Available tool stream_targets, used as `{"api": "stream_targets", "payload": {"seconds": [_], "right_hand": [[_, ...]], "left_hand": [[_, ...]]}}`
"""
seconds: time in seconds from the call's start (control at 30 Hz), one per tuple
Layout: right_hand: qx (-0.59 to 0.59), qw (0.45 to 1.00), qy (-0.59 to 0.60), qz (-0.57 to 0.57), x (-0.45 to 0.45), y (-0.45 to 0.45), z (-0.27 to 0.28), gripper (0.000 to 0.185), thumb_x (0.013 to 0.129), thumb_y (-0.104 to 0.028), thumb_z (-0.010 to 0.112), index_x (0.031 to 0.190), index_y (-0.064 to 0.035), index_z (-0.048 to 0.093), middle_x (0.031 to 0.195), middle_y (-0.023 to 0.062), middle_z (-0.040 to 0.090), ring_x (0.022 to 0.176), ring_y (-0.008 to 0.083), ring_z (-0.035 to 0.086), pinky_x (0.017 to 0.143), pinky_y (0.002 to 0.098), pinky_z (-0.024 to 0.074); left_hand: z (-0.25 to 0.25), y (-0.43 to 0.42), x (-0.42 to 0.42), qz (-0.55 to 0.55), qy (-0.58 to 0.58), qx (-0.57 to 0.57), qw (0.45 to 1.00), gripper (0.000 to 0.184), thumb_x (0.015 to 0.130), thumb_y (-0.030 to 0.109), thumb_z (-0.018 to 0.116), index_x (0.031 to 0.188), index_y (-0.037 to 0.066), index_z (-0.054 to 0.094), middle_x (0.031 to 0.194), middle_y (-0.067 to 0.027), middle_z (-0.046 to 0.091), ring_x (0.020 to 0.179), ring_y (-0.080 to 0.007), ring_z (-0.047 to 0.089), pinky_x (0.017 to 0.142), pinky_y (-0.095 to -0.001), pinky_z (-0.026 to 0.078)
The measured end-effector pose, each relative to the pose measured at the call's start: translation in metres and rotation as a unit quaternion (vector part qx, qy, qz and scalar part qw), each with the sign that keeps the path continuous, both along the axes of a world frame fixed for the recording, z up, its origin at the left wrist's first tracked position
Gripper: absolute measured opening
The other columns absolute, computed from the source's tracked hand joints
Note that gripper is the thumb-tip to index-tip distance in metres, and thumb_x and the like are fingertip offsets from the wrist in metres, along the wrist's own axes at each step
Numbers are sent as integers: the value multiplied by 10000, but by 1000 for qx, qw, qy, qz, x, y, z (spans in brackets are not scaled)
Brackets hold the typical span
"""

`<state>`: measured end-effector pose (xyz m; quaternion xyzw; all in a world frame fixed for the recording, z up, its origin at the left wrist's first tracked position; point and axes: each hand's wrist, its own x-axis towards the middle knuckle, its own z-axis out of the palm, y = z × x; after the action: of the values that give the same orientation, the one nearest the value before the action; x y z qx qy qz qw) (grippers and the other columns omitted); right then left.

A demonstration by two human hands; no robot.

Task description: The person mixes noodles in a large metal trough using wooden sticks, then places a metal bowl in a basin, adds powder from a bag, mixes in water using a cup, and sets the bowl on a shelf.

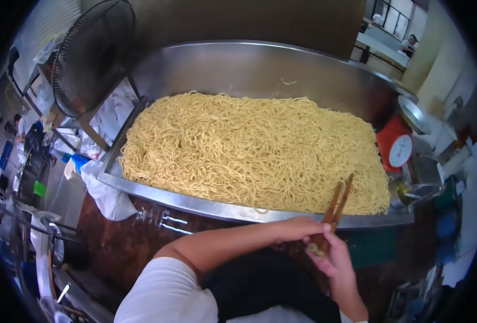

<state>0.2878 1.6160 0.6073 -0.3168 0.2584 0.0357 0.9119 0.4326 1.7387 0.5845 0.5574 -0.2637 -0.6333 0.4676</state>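
A pair of long brown wooden chopsticks point(339, 203) slants up from my hands, tips apart over the near right part of the noodles. My right hand point(334, 257) is closed around their thick lower part, and the butt ends show by its fingers. My left hand point(303, 229) reaches across from the left and grips the same sticks just above; its fingers are partly hidden. A wide bed of yellow noodles point(249, 151) fills the steel tray point(195, 201). Whether the tips touch the noodles, I cannot tell.
A large fan point(90, 56) stands at the back left, near white plastic bags point(109, 191). A red dial scale point(397, 148) with a metal pan point(414, 114) sits at the tray's right end, by a small metal container point(399, 192). Other people are visible far off.
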Motion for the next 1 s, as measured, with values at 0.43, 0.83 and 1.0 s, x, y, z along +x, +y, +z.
{"api": "stream_targets", "payload": {"seconds": [0.43,0.83,1.0], "right_hand": [[-478,814,326,50,-121,-122,-24,471,812,-72,630,1274,-105,544,839,76,659,619,136,576,569,301,510],[-801,592,90,13,-52,-125,203,383,900,-120,612,1254,17,565,1213,129,596,1136,215,553,990,339,414],[-772,626,-57,90,76,-39,220,439,877,-54,629,1296,43,542,1251,149,593,1091,199,581,970,330,439]], "left_hand": [[-19,82,77,14,-106,141,984,145,890,150,521,967,31,551,638,-1,528,374,-50,415,323,-239,333],[148,376,68,425,-172,281,843,379,877,233,686,1191,44,590,681,14,562,502,-50,491,427,-192,361],[180,478,59,424,-315,346,776,291,880,207,657,1118,41,627,746,-25,621,605,-84,591,509,-248,470]]}}
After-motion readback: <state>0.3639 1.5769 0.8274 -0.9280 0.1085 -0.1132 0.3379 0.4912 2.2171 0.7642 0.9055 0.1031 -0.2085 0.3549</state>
